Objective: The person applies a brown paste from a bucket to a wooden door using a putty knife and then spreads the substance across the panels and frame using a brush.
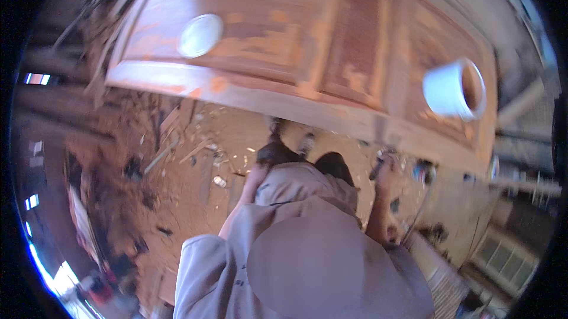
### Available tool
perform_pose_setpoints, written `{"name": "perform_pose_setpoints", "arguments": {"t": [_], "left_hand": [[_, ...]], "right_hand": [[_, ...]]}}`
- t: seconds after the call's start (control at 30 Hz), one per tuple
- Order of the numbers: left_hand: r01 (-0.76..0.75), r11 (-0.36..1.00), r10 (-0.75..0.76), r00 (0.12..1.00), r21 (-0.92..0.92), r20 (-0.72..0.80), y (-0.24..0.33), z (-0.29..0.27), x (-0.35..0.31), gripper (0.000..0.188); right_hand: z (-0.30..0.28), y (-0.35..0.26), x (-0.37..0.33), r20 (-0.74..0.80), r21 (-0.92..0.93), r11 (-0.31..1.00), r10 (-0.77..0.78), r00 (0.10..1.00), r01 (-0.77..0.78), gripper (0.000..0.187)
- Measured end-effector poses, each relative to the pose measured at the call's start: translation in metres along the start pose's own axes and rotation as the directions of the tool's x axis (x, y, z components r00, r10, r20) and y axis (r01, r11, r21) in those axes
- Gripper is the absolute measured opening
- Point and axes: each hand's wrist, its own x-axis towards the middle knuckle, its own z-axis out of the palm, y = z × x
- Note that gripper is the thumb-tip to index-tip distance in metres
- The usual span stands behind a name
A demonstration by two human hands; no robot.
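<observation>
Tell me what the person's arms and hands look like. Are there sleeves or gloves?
Both arms come out of short, loose sleeves of a pale grey-beige shirt. The forearms are bare below them. The left hand and the right hand look bare too, with no gloves that show, though the picture is blurred. No watch or bracelet can be made out.

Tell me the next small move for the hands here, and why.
Probably lift the right hand toward the white cup on the panelled wooden door. Both hands hang low beside the legs, away from the door; the left hand looks empty, and the view is blurred.
</observation>
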Motion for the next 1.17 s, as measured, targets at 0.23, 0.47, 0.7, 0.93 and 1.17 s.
{"name": "perform_pose_setpoints", "arguments": {"t": [0.23, 0.47, 0.7, 0.93, 1.17], "left_hand": [[0.004, 0.998, -0.009, 0.996, -0.061, -0.084, 0.048, -0.020, -0.001, 0.049], [-0.090, 0.987, 0.085, 0.996, -0.135, -0.037, 0.092, -0.035, -0.001, 0.055], [-0.202, 0.978, 0.204, 0.979, -0.052, 0.026, 0.131, -0.017, -0.017, 0.060], [-0.049, 0.997, 0.050, 0.999, -0.059, 0.019, 0.099, -0.002, -0.030, 0.060], [0.009, 0.930, -0.038, 0.997, -0.367, -0.070, 0.093, 0.027, -0.053, 0.057]], "right_hand": [[-0.016, 0.059, 0.010, -0.119, 0.404, 0.914, 0.007, 0.993, 0.042, 0.023], [0.008, 0.100, 0.015, -0.234, 0.251, 0.961, -0.054, 0.971, 0.114, 0.021], [-0.009, 0.151, -0.016, -0.225, 0.118, 0.993, 0.024, 0.974, 0.003, 0.019], [-0.068, 0.116, -0.043, -0.058, 0.425, 0.870, 0.303, 0.951, -0.251, 0.007], [-0.083, 0.097, -0.007, 0.639, 0.653, 0.179, 0.391, 0.662, -0.736, 0.025]]}}
